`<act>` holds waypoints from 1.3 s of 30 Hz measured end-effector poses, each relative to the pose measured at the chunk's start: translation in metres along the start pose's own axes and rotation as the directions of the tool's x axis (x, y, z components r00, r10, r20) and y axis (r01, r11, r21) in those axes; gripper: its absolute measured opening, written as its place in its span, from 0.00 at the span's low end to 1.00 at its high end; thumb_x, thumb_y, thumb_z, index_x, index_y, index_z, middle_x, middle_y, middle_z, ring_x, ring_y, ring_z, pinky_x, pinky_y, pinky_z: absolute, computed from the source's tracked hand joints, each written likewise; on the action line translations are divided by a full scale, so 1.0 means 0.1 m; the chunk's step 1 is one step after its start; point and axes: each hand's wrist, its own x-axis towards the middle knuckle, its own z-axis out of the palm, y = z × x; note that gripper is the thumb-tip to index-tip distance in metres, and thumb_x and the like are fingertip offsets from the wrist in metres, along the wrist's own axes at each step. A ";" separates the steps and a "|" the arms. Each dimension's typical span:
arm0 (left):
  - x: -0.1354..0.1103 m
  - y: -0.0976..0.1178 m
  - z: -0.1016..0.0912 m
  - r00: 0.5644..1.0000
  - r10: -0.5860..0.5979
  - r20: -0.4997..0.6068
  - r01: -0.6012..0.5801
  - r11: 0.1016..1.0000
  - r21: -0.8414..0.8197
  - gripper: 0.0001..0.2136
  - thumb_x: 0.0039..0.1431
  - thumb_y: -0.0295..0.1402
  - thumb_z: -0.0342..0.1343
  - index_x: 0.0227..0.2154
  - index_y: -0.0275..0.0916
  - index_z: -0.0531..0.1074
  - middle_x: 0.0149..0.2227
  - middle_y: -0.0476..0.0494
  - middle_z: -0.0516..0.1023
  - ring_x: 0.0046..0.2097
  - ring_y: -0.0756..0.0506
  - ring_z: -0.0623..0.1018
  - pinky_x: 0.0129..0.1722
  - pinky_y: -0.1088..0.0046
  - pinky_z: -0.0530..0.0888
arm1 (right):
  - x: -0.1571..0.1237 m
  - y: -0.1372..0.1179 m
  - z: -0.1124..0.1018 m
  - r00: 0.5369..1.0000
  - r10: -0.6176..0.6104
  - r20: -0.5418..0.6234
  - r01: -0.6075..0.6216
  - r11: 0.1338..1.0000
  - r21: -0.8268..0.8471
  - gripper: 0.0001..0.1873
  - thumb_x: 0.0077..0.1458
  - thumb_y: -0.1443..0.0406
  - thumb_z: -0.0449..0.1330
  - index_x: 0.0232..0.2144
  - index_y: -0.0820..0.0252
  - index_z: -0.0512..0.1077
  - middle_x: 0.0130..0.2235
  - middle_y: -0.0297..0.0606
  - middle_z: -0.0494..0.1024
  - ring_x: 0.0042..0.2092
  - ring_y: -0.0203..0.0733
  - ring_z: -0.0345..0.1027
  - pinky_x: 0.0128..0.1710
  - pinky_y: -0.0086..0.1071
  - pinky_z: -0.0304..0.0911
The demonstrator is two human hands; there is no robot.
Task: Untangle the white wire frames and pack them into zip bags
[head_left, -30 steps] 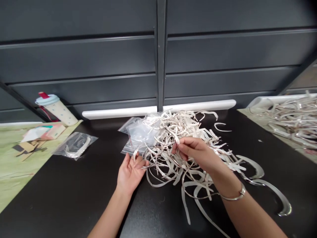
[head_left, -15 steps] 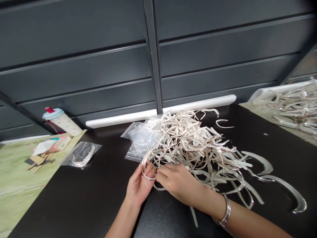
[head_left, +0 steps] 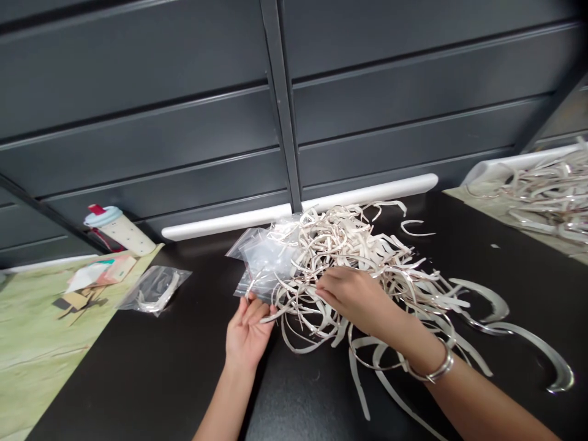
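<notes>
A tangled heap of thin, curved silvery-white bands [head_left: 367,257] lies on a black table [head_left: 151,367]. My left hand [head_left: 248,331] rests at the heap's near left edge, palm up, its fingers curled round a few gathered bands. My right hand [head_left: 356,297], a silver bangle on its wrist, reaches into the heap from the right and pinches at the bands there. A stack of clear zip bags [head_left: 264,260] lies just beyond my left hand, partly under the heap.
A filled clear bag [head_left: 156,289] lies at the left. Beyond it are a green mat [head_left: 32,343] with small cartons and a tipped drink cup [head_left: 117,228]. A second heap of bands [head_left: 546,190] sits far right. Dark panelled wall behind.
My right hand has gone from beside my left hand up into the heap. My left hand has slid slightly left and keeps its bands. The camera moved a little.
</notes>
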 end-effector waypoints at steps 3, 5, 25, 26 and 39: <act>0.07 0.15 -0.07 0.998 0.060 -0.022 -0.061 0.997 -0.049 0.16 0.68 0.28 0.32 0.32 0.34 0.64 0.15 0.59 0.60 0.17 0.56 0.66 0.32 0.74 0.74 | 0.02 0.02 0.05 0.998 -0.006 0.062 0.002 0.998 0.070 0.13 0.62 0.71 0.51 0.27 0.65 0.71 0.28 0.38 0.72 0.28 0.35 0.65 0.26 0.28 0.55; 0.10 0.22 -0.12 0.997 0.073 -0.028 -0.075 0.996 -0.052 0.16 0.68 0.28 0.30 0.32 0.34 0.63 0.14 0.59 0.60 0.16 0.56 0.66 0.27 0.78 0.71 | 0.03 0.00 0.17 0.991 -0.049 0.124 0.036 0.994 0.106 0.12 0.61 0.72 0.50 0.29 0.64 0.71 0.29 0.37 0.73 0.29 0.34 0.66 0.28 0.27 0.57; 0.09 0.20 -0.18 0.999 -0.002 -0.045 0.002 1.000 -0.007 0.13 0.67 0.27 0.37 0.30 0.33 0.64 0.12 0.59 0.59 0.14 0.56 0.65 0.21 0.82 0.66 | 0.08 0.31 0.07 0.988 0.123 -0.088 -0.097 0.962 0.256 0.18 0.62 0.69 0.47 0.25 0.60 0.73 0.25 0.34 0.75 0.26 0.33 0.67 0.25 0.26 0.61; 0.09 0.19 -0.18 0.999 -0.003 -0.047 0.003 1.000 -0.005 0.13 0.67 0.27 0.36 0.30 0.33 0.64 0.12 0.59 0.58 0.14 0.56 0.65 0.21 0.82 0.66 | 0.06 0.36 0.00 0.975 0.163 -0.148 -0.107 0.938 0.330 0.16 0.61 0.67 0.49 0.26 0.60 0.74 0.25 0.33 0.75 0.25 0.34 0.67 0.25 0.26 0.60; 0.09 0.10 -0.16 0.996 -0.038 -0.078 0.041 0.999 0.030 0.14 0.67 0.26 0.37 0.29 0.34 0.65 0.13 0.59 0.56 0.14 0.56 0.63 0.22 0.81 0.66 | -0.21 1.06 -0.38 0.718 0.539 -0.440 -0.521 0.836 0.174 0.11 0.53 0.64 0.54 0.32 0.59 0.76 0.27 0.37 0.78 0.29 0.42 0.69 0.31 0.31 0.57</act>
